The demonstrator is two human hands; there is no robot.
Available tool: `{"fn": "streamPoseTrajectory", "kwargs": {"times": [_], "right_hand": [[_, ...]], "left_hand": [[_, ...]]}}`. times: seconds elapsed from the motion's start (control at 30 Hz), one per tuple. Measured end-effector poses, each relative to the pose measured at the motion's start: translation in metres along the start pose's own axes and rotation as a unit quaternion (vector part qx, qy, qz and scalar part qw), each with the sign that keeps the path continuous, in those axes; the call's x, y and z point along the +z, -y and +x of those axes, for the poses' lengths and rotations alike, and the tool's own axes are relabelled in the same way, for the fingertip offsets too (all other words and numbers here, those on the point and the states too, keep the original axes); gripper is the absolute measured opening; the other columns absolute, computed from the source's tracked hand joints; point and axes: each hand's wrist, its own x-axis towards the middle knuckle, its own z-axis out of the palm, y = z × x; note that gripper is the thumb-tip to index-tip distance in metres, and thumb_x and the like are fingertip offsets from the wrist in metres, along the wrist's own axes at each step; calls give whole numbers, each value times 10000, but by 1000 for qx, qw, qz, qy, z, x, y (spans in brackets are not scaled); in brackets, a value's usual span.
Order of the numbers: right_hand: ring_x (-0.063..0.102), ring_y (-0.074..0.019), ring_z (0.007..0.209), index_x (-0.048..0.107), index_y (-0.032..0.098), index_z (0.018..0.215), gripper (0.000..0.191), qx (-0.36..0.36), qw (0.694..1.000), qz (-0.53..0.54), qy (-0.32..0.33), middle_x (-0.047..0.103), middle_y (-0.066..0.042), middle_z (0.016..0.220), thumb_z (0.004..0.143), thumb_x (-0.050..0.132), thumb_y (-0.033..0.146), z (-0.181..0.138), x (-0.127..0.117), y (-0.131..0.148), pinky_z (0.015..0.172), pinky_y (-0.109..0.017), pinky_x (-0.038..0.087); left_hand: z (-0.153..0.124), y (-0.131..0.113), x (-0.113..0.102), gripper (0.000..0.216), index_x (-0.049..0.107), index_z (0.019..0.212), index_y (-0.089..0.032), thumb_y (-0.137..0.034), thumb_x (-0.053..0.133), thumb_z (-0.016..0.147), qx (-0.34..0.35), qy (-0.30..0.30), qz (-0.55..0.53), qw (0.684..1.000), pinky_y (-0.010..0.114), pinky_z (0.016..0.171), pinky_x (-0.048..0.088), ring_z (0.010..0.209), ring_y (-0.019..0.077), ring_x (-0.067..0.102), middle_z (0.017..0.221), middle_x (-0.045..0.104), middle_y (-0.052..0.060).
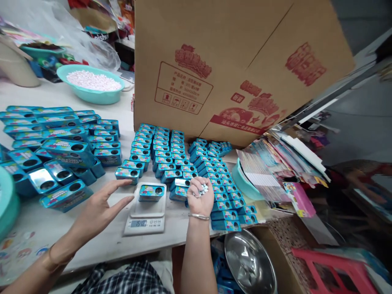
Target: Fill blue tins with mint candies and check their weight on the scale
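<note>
My right hand [200, 196] is turned palm up, its fingers curled around several small pale candies [203, 189]. To the left, my left hand [105, 206] is held in the air with thumb and fingers apart, beside a digital scale [147, 226]. A blue candy tin [151, 193] with a round dark window in its top rests on the scale's pan; the display seems to read 154.0. Rows of similar blue tins [165, 159] stand behind the scale and to its right. A loose pile of them [65, 151] lies beyond my left hand.
A turquoise basin [98, 97] of pale candies stands at the back left. Behind the rows rises a large cardboard carton [226, 53]. Stacked printed sheets [275, 167] lie on the right, over another turquoise tub [240, 179]. Below the table edge are a metal bowl [249, 261] and a red stool [327, 265].
</note>
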Motion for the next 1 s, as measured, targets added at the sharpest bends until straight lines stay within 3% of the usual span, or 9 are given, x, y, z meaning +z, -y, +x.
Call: {"fn": "streamPoseTrajectory", "kwargs": {"times": [0.47, 0.57, 0.67, 0.8, 1.0], "right_hand": [[424, -36, 480, 415, 218, 738, 176, 12, 1000, 12, 8, 501, 75, 643, 833, 558, 177, -2, -13, 0, 366, -111, 302], [466, -40, 509, 429, 215, 727, 188, 26, 999, 3, -24, 524, 71, 643, 801, 598, 176, -1, -15, -11, 391, -105, 353], [566, -61, 595, 446, 210, 684, 192, 31, 995, -14, -99, 568, 56, 643, 803, 595, 189, 0, -14, -28, 529, -160, 506], [664, -109, 697, 494, 206, 648, 205, 22, 979, -9, -202, 654, 20, 673, 845, 545, 227, 1, -9, -51, 754, -339, 599], [704, -146, 717, 517, 205, 682, 267, 61, 959, 18, -275, 702, -12, 713, 929, 452, 287, 5, -3, -81, 741, -373, 596]], "left_hand": [[16, -6, 42, 576, 467, 1351, -242, -488, 600, 847, 98, 58, 22, 993, 495, 1040, 443, 1244, 296, 529, 1347, 553, 124], [16, 2, 55, 592, 444, 1352, -222, -476, 604, 841, 72, 73, 9, 995, 488, 1017, 457, 1223, 293, 545, 1341, 558, 130], [13, 6, 61, 461, 513, 1235, -217, -472, 582, 858, 31, 80, -26, 996, 418, 917, 510, 1077, 257, 617, 1185, 640, 92], [12, -6, 43, 365, 568, 1135, -224, -454, 605, 854, 54, 53, -53, 996, 371, 891, 497, 1027, 235, 600, 1089, 632, 70], [29, -51, -4, 362, 603, 1179, -308, -452, 616, 847, 110, 50, -21, 992, 346, 872, 505, 1023, 238, 592, 1092, 605, 42]]}}
